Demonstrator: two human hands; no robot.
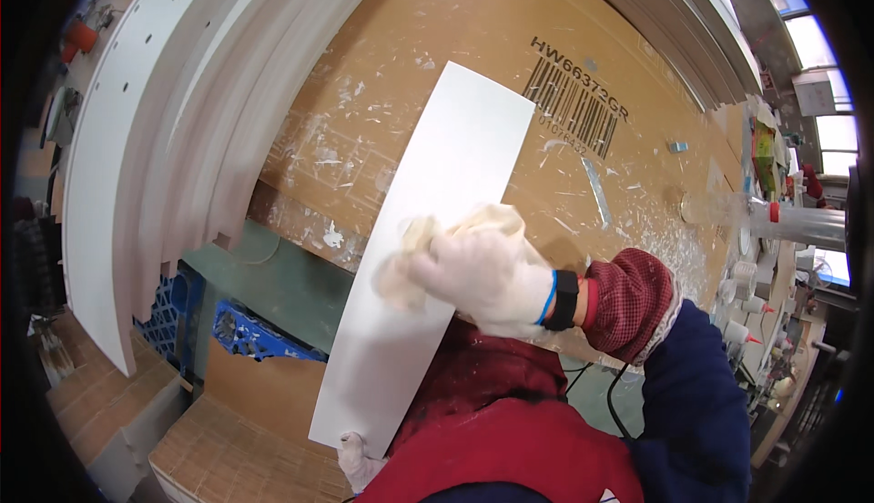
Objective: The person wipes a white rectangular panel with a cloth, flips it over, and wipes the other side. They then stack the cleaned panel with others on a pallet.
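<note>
A long white board (464,139) lies aslant across the cardboard-covered table, its near end jutting past the table edge toward my body. My right hand (492,271), in a white glove with a black band at the wrist, is closed on a cream cloth (405,271). It presses the cloth on the middle of the board; the cloth and fingers are smeared by motion. At the board's near end my left hand (357,464), also gloved, grips the lower edge with a fingertip over the top face. Most of that hand is hidden below the board and my red apron.
Cardboard (364,130) with white paint flecks covers the table. Long white panels (118,139) stand stacked at left, and more boards (683,30) at far right. A blue plastic crate (259,332) sits low left. Bottles (742,335) and a clear cylinder (801,221) are at right.
</note>
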